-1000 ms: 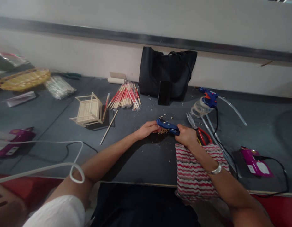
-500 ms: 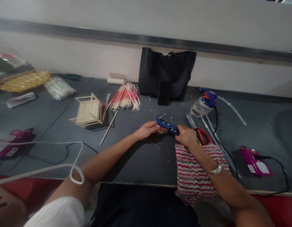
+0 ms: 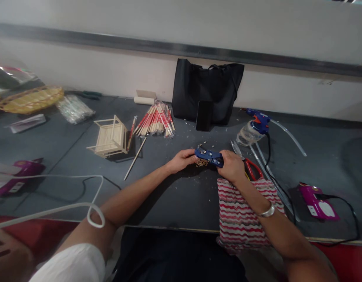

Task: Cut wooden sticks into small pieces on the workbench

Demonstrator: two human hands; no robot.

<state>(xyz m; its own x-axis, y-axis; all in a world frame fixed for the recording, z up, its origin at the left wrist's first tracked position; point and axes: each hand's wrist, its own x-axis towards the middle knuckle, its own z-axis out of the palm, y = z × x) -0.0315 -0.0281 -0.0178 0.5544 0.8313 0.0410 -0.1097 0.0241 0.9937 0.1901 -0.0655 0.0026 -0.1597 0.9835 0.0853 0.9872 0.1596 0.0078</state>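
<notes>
My right hand [image 3: 232, 166] is wrapped round the handles of a blue pipe cutter [image 3: 211, 155]. Its curved jaw points left, and a gap shows inside it. At the jaw's end my left hand [image 3: 183, 159] is closed in a pinch; whatever is between its fingertips is too small to make out. Just below the jaw lies a small heap of short cut wood pieces [image 3: 202, 162]. A small chair-like frame of pale sticks [image 3: 111, 138] stands to the left, with a single chopstick [image 3: 135, 158] lying beside it.
Wrapped chopsticks [image 3: 157, 119] lie fanned out behind. A black bag [image 3: 207, 88] with a phone [image 3: 204, 115] leaning on it stands by the wall. At right are a blue glue gun [image 3: 258, 121], red-handled scissors [image 3: 253, 169], a striped cloth [image 3: 242, 219] and a purple box [image 3: 318, 201].
The pipe cutter's jaw has opened wider and its handles have spread in my right hand. My left hand has barely moved.
</notes>
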